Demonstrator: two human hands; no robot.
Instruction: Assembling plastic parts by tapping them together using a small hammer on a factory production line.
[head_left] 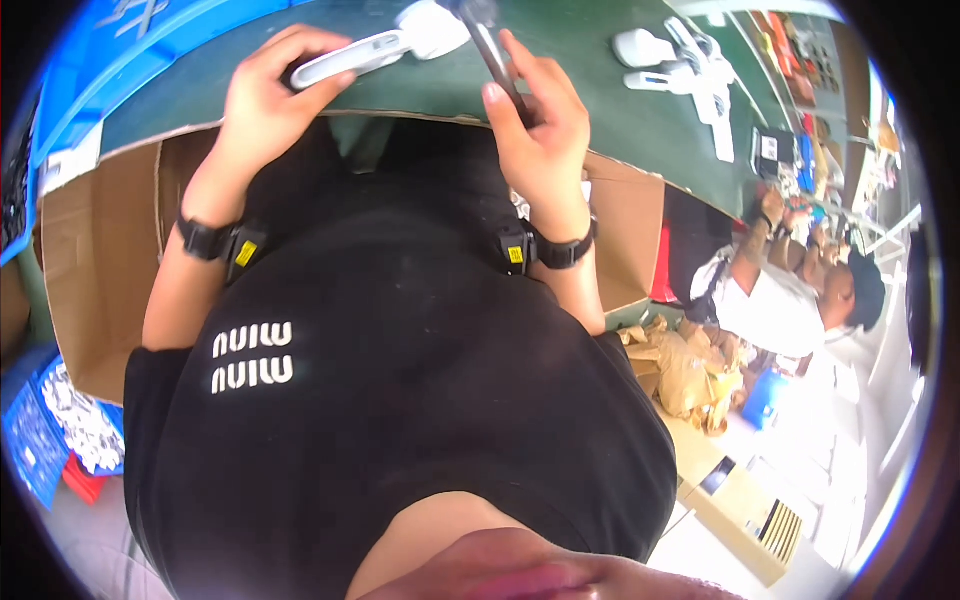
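Note:
My left hand (265, 100) is closed around a white handle-shaped part (360, 60) with an inset grey face. A rounded white head (434, 30) sits at its far end, near the upper edge of the view. In my right hand (548, 120) is a dark, slim rod-like tool (490, 50), gripped between thumb and fingers. The tool slants up to the left, and its far end comes close to the white head; whether they touch, I cannot tell. Both hands are above the near side of a green work surface (570, 35).
Several similar white parts (690, 80) lie piled to the right on the green surface. A blue bin (70, 90) stands at the far left. Open cardboard boxes (100, 260) flank my body below the table edge. Another person in white (770, 300) works at the right, near brown bags (690, 370).

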